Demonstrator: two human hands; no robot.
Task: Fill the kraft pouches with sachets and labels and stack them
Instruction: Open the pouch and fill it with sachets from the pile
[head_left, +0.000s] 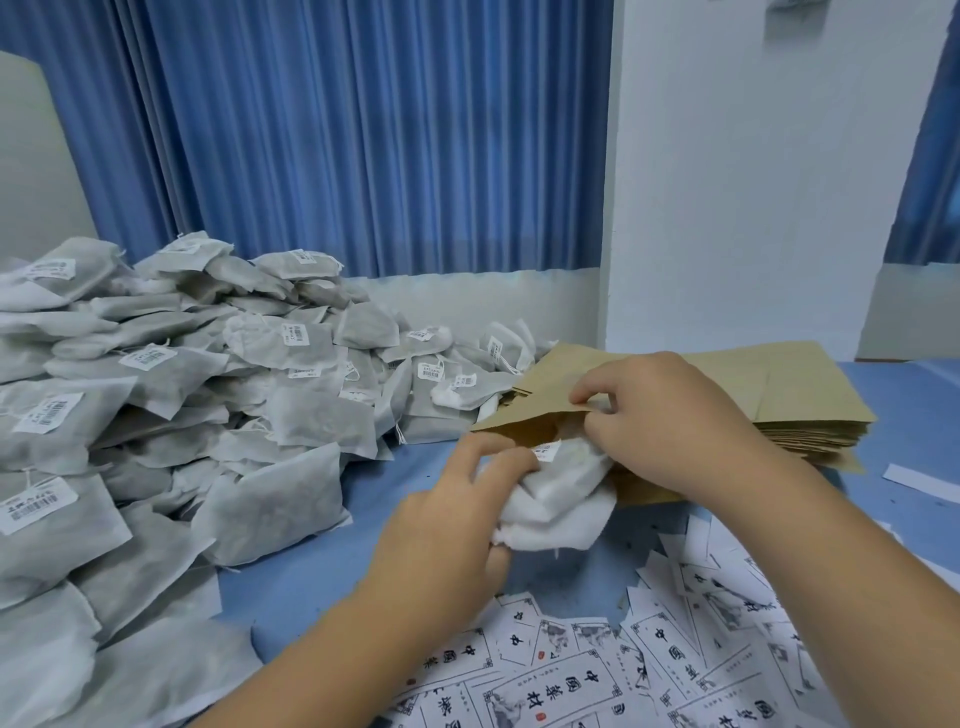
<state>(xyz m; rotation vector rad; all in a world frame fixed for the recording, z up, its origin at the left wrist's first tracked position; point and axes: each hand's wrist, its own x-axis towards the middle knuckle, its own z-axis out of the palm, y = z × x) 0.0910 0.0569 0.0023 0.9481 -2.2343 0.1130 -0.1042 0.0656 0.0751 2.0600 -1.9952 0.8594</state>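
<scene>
My left hand (457, 519) grips a bunch of white sachets (558, 499) and holds them at the mouth of a kraft pouch (545, 395). The upper lip of that pouch is pinched by my right hand (660, 415), which holds the mouth apart. The pouch lies on top of a stack of flat kraft pouches (789, 405) at the right. A big heap of grey-white sachets (171, 405) with barcode stickers fills the left side. Printed paper labels (597, 675) lie scattered in front of me.
The work surface is a blue table (322, 582). Blue curtains (337, 130) hang behind the heap, and a white wall (753, 182) stands behind the pouch stack. A loose white paper strip (919, 480) lies at the far right.
</scene>
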